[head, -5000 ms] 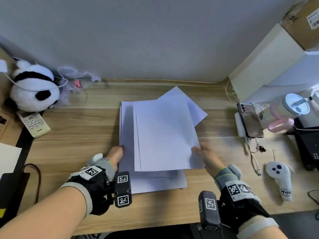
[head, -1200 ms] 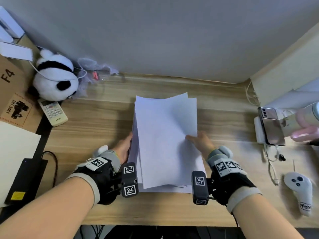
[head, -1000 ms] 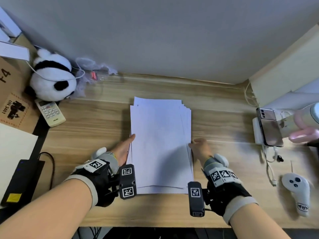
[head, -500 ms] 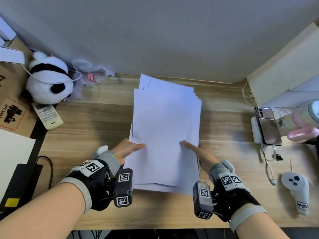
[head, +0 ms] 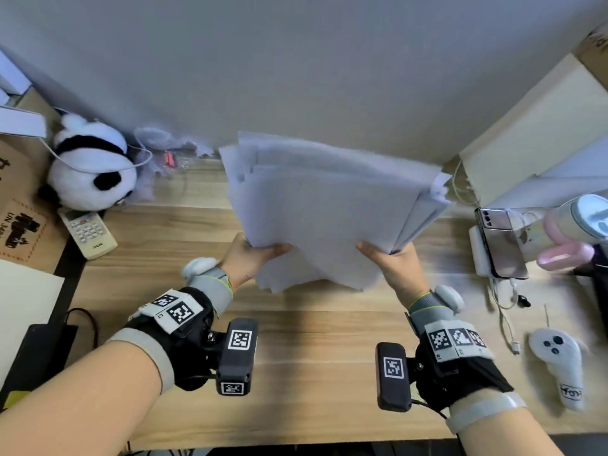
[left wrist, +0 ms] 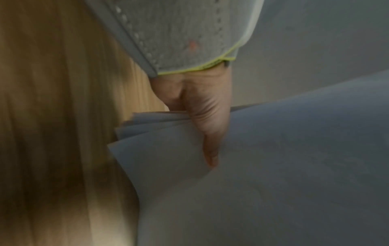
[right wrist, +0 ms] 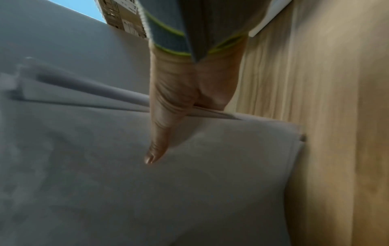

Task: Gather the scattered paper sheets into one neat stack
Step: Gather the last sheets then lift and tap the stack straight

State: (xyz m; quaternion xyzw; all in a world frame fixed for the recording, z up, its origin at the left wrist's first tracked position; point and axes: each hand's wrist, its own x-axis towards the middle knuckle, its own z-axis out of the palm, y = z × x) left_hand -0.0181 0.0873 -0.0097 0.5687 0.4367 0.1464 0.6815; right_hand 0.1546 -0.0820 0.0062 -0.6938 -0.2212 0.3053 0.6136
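A bundle of white paper sheets (head: 329,212) is lifted off the wooden desk (head: 312,340), its edges uneven and fanned at the far left and right corners. My left hand (head: 253,255) pinches the bundle's left edge, thumb on top and fingers hidden beneath. My right hand (head: 391,258) pinches the right edge the same way. In the left wrist view the thumb (left wrist: 208,133) lies across the top sheet (left wrist: 273,166). The right wrist view shows the thumb (right wrist: 162,133) pressed on the sheets (right wrist: 168,191), with several layers splayed behind it.
A plush panda (head: 92,169) and a remote (head: 87,232) lie at the back left. At the right are a phone (head: 500,245), a pink-handled cup (head: 572,232), cables and a white controller (head: 559,360). A beige box (head: 533,133) stands at the back right.
The sheets lay on the desk between my hands a second ago. Both hands have since gripped the side edges and raised the bundle up and away from me.
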